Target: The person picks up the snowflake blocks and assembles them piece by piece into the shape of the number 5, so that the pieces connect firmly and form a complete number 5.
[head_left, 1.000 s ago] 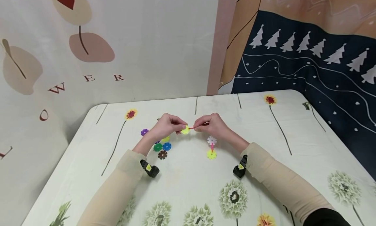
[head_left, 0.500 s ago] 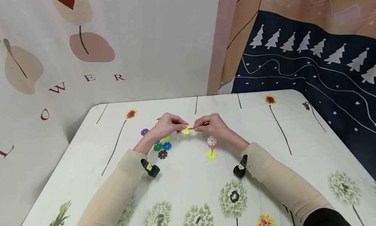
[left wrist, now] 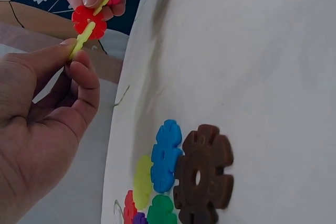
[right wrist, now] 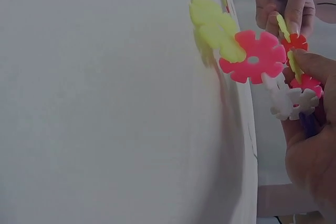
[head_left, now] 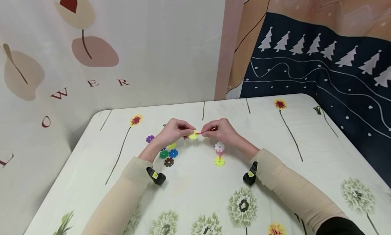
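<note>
Near the middle of the head view, my left hand (head_left: 175, 130) pinches a yellow notched plastic disc (left wrist: 81, 41) between thumb and finger. That disc meets the edge of a red disc (left wrist: 83, 20). My right hand (head_left: 224, 130) grips a linked string of discs, its thumb by another yellow disc (right wrist: 295, 67) beside the red one. From the right hand hang a pink disc (right wrist: 254, 57), a white disc (right wrist: 279, 100) and a yellow end disc (right wrist: 210, 24). A purple disc (right wrist: 308, 125) is partly hidden at the palm.
Loose discs lie by my left wrist: brown (head_left: 169, 162), blue (head_left: 173, 153), green (head_left: 164, 154), yellow (left wrist: 142, 182) and a purple disc (head_left: 150, 139) farther left. A flower-print cloth (head_left: 189, 187) covers the table, and hanging printed fabric (head_left: 168, 58) stands behind it.
Both hands stay joined at the yellow and red discs with barely any movement. The head view has tilted slightly.
</note>
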The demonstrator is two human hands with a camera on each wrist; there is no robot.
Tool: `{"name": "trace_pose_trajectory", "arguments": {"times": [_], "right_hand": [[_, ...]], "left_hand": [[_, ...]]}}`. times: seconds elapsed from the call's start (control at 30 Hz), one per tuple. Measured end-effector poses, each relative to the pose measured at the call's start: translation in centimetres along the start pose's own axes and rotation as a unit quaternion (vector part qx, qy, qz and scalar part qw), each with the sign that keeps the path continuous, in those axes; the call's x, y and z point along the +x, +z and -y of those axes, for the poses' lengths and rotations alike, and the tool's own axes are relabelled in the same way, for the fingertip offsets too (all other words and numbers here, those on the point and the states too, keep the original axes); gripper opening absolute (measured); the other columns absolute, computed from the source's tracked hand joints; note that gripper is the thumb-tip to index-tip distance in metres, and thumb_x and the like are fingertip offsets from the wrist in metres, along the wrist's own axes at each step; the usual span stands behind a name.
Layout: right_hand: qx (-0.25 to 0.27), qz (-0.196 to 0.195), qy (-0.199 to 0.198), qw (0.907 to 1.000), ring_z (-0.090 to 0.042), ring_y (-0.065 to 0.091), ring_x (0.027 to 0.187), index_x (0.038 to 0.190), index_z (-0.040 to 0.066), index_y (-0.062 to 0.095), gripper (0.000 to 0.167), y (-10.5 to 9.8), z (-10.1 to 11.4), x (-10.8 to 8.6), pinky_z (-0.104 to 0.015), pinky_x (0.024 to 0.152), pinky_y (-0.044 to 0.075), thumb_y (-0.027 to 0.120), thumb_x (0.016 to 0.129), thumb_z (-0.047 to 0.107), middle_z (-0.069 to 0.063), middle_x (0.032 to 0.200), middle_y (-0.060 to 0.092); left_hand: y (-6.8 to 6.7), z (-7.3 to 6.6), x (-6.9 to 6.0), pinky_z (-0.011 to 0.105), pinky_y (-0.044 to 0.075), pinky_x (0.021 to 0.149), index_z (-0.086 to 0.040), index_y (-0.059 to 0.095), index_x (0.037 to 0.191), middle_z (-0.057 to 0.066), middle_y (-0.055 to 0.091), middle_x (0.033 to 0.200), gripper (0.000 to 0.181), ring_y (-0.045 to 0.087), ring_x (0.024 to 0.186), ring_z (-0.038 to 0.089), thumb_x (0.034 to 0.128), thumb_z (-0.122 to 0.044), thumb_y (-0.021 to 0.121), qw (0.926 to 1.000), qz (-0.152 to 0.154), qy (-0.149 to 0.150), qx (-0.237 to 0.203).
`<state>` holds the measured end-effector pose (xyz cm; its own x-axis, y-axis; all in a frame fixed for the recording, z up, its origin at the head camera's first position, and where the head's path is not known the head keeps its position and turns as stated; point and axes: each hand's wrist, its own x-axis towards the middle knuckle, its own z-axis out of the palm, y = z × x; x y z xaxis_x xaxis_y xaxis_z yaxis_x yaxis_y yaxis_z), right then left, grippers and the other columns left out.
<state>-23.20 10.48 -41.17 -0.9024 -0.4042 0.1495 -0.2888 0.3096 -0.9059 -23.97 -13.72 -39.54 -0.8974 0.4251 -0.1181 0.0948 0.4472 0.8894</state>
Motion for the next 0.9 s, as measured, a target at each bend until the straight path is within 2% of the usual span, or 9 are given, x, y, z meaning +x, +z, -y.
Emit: {"name": "trace_pose_trajectory", "arguments": {"times": [0.2, 0.47, 0.67, 0.77, 0.9], "right_hand": [[-0.015, -0.012, 0.015, 0.9997, -0.017, 0.068, 0.091, 0.093, 0.006, 0.082, 0.007, -0.11, -0.11, -0.14, -0.027, 0.078, 0.057, 0.081, 0.087, 0.002, -0.003, 0.095, 0.076], [-0.006, -0.029, 0.036, 0.9989, -0.019, 0.067, 0.085, 0.094, 0.006, 0.081, 0.007, -0.07, -0.13, -0.21, -0.028, 0.076, 0.056, 0.082, 0.087, 0.004, -0.003, 0.094, 0.076], [0.002, -0.028, 0.032, 0.9991, -0.019, 0.067, 0.086, 0.104, 0.001, 0.079, 0.016, 0.05, -0.19, -0.22, -0.026, 0.075, 0.056, 0.08, 0.089, 0.009, -0.004, 0.094, 0.075], [0.003, -0.028, 0.029, 0.9992, -0.021, 0.065, 0.083, 0.108, 0.0, 0.078, 0.019, -0.06, -0.2, -0.21, -0.025, 0.068, 0.053, 0.078, 0.092, 0.011, -0.005, 0.095, 0.076], [-0.003, -0.035, 0.038, 0.9987, -0.028, 0.062, 0.076, 0.109, 0.001, 0.079, 0.02, -0.27, -0.08, -0.15, -0.024, 0.059, 0.048, 0.076, 0.095, 0.015, -0.005, 0.092, 0.076]], "left_hand": [[-0.2, 0.18, -0.24, 0.041, 0.058, 0.084, -0.005, 0.075, 0.116, 0.01, 0.073, 0.098, 0.019, 0.067, 0.089, 0.034, 0.0995, -0.012, 0.069, 0.9999, 0.003, -0.003, -0.01], [-0.17, 0.32, -0.38, 0.039, 0.06, 0.084, 0.002, 0.069, 0.121, 0.017, 0.071, 0.099, 0.022, 0.072, 0.086, 0.03, 0.0996, -0.004, 0.066, 0.9983, 0.014, -0.004, -0.056], [-0.1, 0.45, -0.28, 0.041, 0.061, 0.083, 0.004, 0.068, 0.121, 0.017, 0.071, 0.097, 0.022, 0.072, 0.086, 0.029, 0.099, -0.001, 0.066, 0.9975, -0.007, 0.001, -0.071], [-0.08, 0.41, -0.25, 0.043, 0.06, 0.084, 0.003, 0.069, 0.118, 0.017, 0.071, 0.097, 0.02, 0.072, 0.085, 0.029, 0.098, -0.001, 0.067, 0.9967, -0.017, 0.0, -0.079], [-0.03, 0.4, -0.25, 0.044, 0.06, 0.085, 0.003, 0.07, 0.115, 0.018, 0.072, 0.098, 0.019, 0.072, 0.085, 0.029, 0.0972, -0.001, 0.069, 0.9963, -0.014, 0.002, -0.084]]}}
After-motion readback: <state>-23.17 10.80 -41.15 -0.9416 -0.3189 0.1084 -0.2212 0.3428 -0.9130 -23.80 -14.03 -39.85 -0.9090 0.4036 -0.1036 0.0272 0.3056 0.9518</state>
